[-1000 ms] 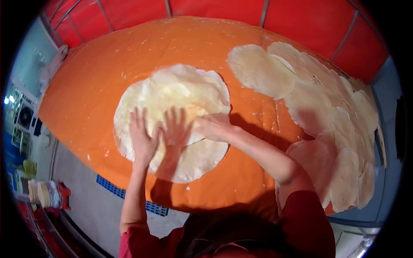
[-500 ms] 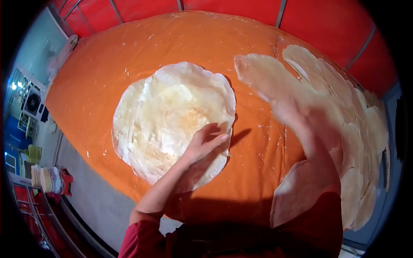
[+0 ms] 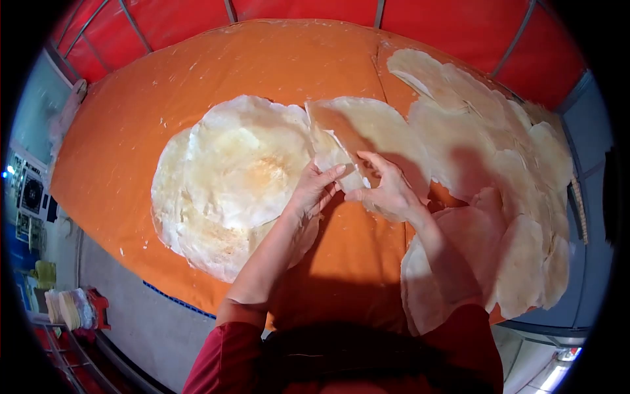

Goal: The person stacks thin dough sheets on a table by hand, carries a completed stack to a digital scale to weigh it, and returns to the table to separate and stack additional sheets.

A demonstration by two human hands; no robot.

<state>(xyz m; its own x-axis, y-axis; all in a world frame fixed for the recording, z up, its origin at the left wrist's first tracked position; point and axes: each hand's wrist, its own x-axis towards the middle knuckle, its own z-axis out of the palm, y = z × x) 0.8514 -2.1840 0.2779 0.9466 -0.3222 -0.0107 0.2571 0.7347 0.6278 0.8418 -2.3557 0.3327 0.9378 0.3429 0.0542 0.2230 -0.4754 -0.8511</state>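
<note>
A thin, pale, round sheet like flatbread lies in front of me, its left edge folded over in a narrow flap. Between thumb and fingers, my left hand pinches the lower end of that flap. Close beside it, my right hand is over the same sheet with bent fingers and thumb apart. A small white flake shows between its thumb and fingers. Left of both hands, a round stack of similar sheets has a browned patch near its middle, and the pinched sheet's edge meets its right side.
More overlapping pale sheets cover the right of the orange cloth. A red panel wall with metal bars stands behind. At lower left, bundled pale items rest beside a red stool on the grey floor.
My right hand has come left with the sheet, bringing it against the stack. My left hand has moved off the stack's surface to pinch the sheet's folded edge. The view has shifted right.
</note>
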